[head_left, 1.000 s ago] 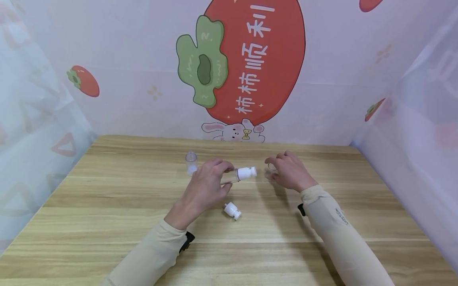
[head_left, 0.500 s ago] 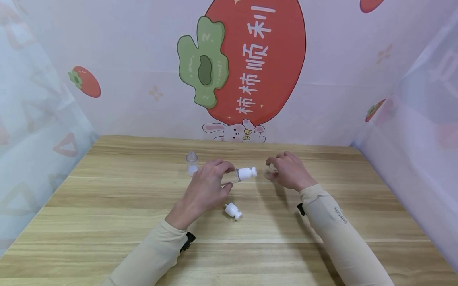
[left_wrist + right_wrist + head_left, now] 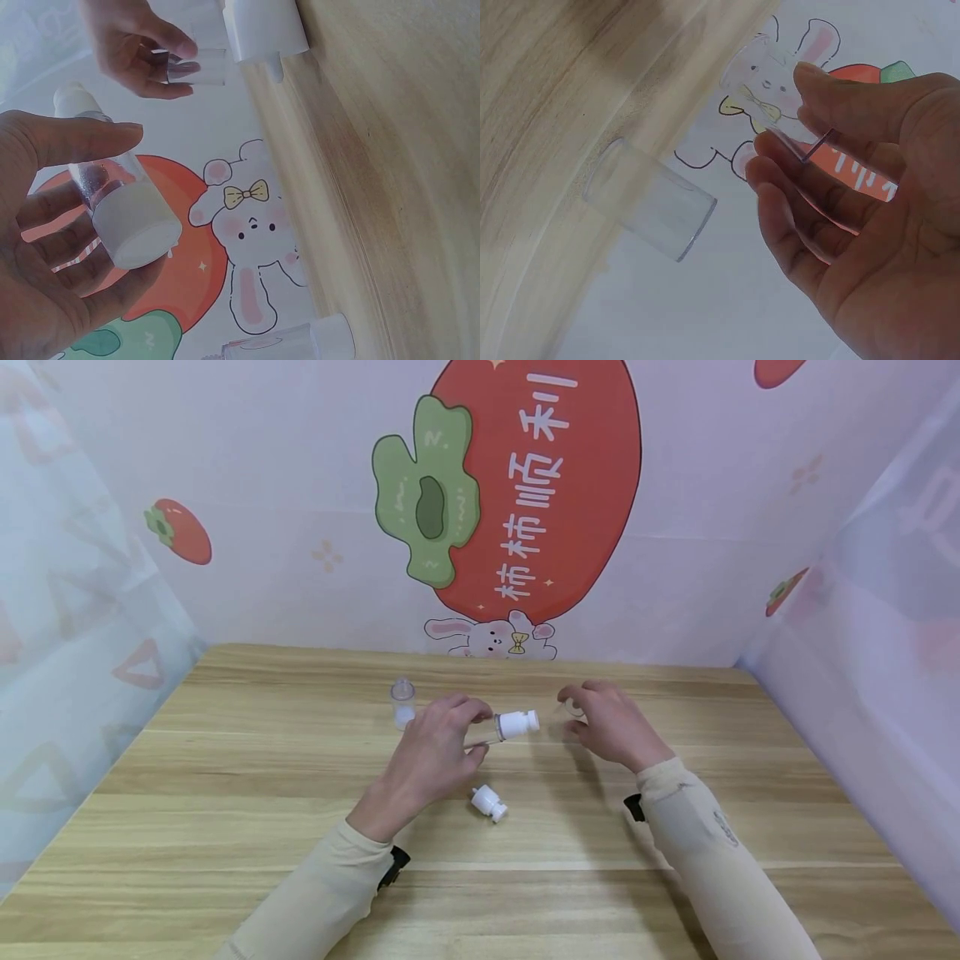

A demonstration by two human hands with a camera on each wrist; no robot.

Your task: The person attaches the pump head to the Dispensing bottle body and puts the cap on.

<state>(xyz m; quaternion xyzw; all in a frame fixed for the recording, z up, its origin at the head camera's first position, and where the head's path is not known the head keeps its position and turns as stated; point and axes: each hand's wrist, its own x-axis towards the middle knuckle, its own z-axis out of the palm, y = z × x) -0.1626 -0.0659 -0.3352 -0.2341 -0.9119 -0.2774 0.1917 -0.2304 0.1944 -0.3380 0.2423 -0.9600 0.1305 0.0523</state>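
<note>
Gripped a pump bottle (image 3: 514,724) in the left hand (image 3: 438,739). Pinched a clear cap (image 3: 208,67) in the right hand (image 3: 611,722)

two bottles (image 3: 402,703), two pump heads (image 3: 490,803), apparently two clear caps (image 3: 651,201)
</note>
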